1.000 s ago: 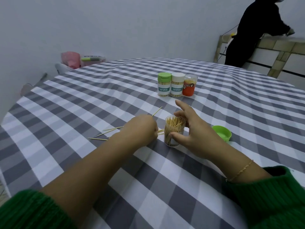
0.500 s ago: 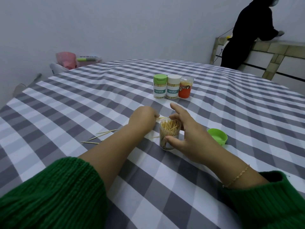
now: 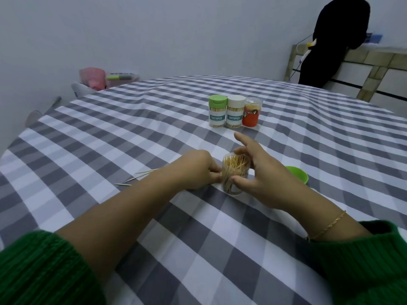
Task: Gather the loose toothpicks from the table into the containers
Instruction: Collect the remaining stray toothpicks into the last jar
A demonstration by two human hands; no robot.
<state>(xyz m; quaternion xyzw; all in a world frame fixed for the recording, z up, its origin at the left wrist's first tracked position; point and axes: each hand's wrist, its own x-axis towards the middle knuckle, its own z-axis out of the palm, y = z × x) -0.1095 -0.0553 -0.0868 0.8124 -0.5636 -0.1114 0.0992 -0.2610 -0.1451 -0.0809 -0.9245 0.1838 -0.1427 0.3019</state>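
My left hand (image 3: 199,169) has dropped beside the open jar (image 3: 235,173) — fingers curled, contents unseen; my right hand (image 3: 257,170) clamps it. Loose toothpicks (image 3: 141,175) remain left of it.

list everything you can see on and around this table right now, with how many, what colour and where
Open container: one, clear, full of toothpicks, near table centre between both hands.
Loose toothpicks: three visible, pale wood, on the cloth left of the left arm.
Closed containers: three in a row farther back, green lid, cream lid, orange label.
Lid: one, green, upturned right of the open container.
Tablecloth: one, grey and white check.
Pink object: one, beyond the far left edge.
Other person: one, in black, standing far right.
Left hand: fingers curled at the container's left side; grip contents hidden.
Right hand: thumb and fingers holding the open container, index finger raised.
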